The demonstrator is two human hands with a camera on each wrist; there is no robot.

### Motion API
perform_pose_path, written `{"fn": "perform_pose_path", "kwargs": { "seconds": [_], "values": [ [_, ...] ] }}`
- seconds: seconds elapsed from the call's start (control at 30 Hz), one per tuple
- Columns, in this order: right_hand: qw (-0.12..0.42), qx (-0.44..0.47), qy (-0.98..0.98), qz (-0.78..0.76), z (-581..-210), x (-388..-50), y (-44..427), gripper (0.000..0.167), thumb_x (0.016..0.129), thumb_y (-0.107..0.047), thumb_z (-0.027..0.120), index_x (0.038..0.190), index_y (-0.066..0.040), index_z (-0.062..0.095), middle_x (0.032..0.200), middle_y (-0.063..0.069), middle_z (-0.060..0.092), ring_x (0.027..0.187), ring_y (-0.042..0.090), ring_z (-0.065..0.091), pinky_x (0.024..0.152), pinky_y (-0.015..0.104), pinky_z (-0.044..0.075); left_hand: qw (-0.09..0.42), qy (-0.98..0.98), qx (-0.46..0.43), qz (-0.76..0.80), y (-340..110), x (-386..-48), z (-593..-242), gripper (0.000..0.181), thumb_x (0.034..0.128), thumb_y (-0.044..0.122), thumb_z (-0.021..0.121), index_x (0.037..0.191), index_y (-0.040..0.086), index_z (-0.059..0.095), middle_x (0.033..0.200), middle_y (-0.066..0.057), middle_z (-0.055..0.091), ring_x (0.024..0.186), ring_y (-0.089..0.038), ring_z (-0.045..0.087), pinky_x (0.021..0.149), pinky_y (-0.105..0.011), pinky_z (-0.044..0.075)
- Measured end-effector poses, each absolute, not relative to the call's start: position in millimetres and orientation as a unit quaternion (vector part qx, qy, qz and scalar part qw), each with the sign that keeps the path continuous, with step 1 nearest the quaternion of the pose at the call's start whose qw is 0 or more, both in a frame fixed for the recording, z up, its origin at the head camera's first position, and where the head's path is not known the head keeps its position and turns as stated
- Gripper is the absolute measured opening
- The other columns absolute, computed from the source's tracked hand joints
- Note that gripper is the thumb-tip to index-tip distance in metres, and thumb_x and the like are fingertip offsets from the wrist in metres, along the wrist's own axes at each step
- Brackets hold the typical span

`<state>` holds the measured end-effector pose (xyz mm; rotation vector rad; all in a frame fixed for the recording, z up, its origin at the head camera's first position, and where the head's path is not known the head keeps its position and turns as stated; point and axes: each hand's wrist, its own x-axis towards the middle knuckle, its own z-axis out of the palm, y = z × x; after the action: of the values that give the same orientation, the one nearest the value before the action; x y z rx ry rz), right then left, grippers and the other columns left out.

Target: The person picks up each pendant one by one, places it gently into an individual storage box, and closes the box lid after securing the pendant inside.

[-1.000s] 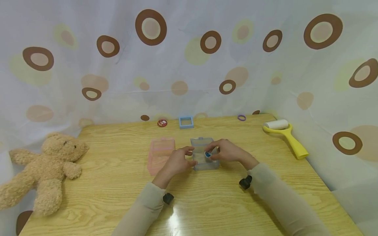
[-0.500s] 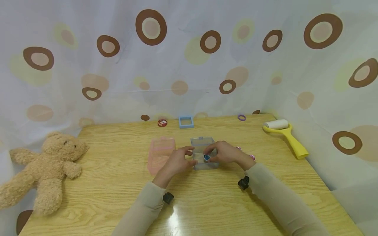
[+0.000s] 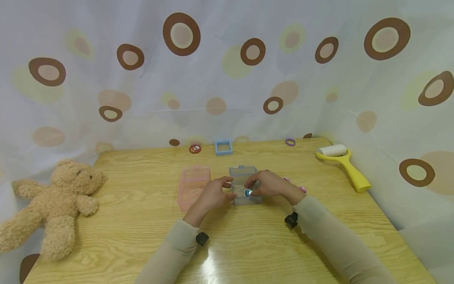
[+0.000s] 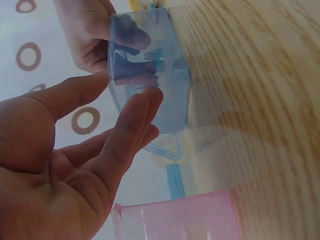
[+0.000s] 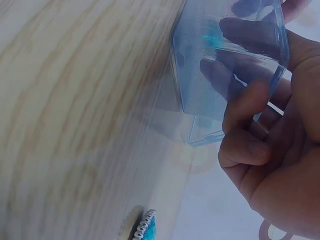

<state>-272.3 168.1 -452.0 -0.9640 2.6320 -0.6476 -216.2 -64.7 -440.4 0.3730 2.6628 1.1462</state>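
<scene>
Bare left hand [image 3: 214, 193]: palm facing inward, thumb and fingers apart, fingers loosely extended. Bare right hand [image 3: 271, 183]: fingers bent, tips pointing inward and down. Beige-sleeved left forearm [image 3: 169, 252], beige-sleeved right forearm [image 3: 342, 238]: both reaching forward, converging.

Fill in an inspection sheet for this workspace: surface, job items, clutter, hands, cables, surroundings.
Surface: wood-grain table, with a bright glare spot toward the front.
Job items: clear blue box, lid open at the back; blue gem inside; pink box to its left; pink gems and another blue gem to its right.
Clutter: teddy bear at left; red badge, light-blue square frame and purple ring at the back; yellow-handled roller at right.
Left hand: at the blue box's left side, fingers mostly straight.
Right hand: fingertips inside the blue box by the gem; pinching or not is unclear.
Cables: nothing seen.
Surroundings: pale curtain with ring and dot print.
</scene>
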Motion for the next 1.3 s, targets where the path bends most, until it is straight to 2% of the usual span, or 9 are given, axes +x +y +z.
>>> {"fn": "perform_pose_path", "kwargs": {
  "seconds": [0.5, 0.83, 1.07, 1.3],
  "values": [
    [0.139, -0.320, 0.906, -0.238, -445.5, -270.4, 171.2, 0.025, 0.089, -0.021, 0.076, 0.113, -0.014, 0.073, 0.107, -0.001, 0.074, 0.104, 0.024, 0.069, 0.092, 0.043, 0.054, 0.105, 0.906, 0.126, 0.390, -63.3, -215.6, -439.4, 0.057, 0.0914, 0.026, 0.073, 0.142, 0.010, 0.054, 0.129, -0.015, 0.068, 0.129, -0.040, 0.054, 0.102, -0.050, 0.049],
    [0.127, -0.323, 0.892, -0.290, -431.7, -272.8, 189.0, 0.026, 0.093, -0.019, 0.070, 0.117, -0.009, 0.071, 0.110, 0.007, 0.074, 0.101, 0.027, 0.067, 0.080, 0.036, 0.052, 0.105, 0.909, 0.115, 0.386, -61.5, -216.5, -440.4, 0.057, 0.0904, 0.026, 0.074, 0.142, 0.010, 0.055, 0.128, -0.015, 0.069, 0.133, -0.041, 0.051, 0.106, -0.050, 0.046],
    [0.138, -0.293, 0.888, -0.326, -428.6, -276.4, 206.2, 0.030, 0.094, -0.019, 0.069, 0.123, -0.011, 0.069, 0.116, 0.006, 0.072, 0.092, 0.018, 0.066, 0.077, 0.031, 0.054, 0.107, 0.908, 0.115, 0.389, -61.1, -215.3, -440.5, 0.057, 0.0908, 0.026, 0.074, 0.142, 0.009, 0.054, 0.128, -0.015, 0.068, 0.135, -0.042, 0.048, 0.107, -0.051, 0.044],
    [0.125, -0.273, 0.895, -0.329, -427.4, -276.7, 222.0, 0.032, 0.094, -0.029, 0.070, 0.123, -0.015, 0.068, 0.114, 0.002, 0.071, 0.090, 0.016, 0.065, 0.080, 0.033, 0.053, 0.111, 0.907, 0.121, 0.388, -62.4, -215.3, -440.5, 0.058, 0.0919, 0.025, 0.073, 0.143, 0.008, 0.052, 0.129, -0.016, 0.068, 0.134, -0.043, 0.049, 0.107, -0.051, 0.045]
  ]
}}
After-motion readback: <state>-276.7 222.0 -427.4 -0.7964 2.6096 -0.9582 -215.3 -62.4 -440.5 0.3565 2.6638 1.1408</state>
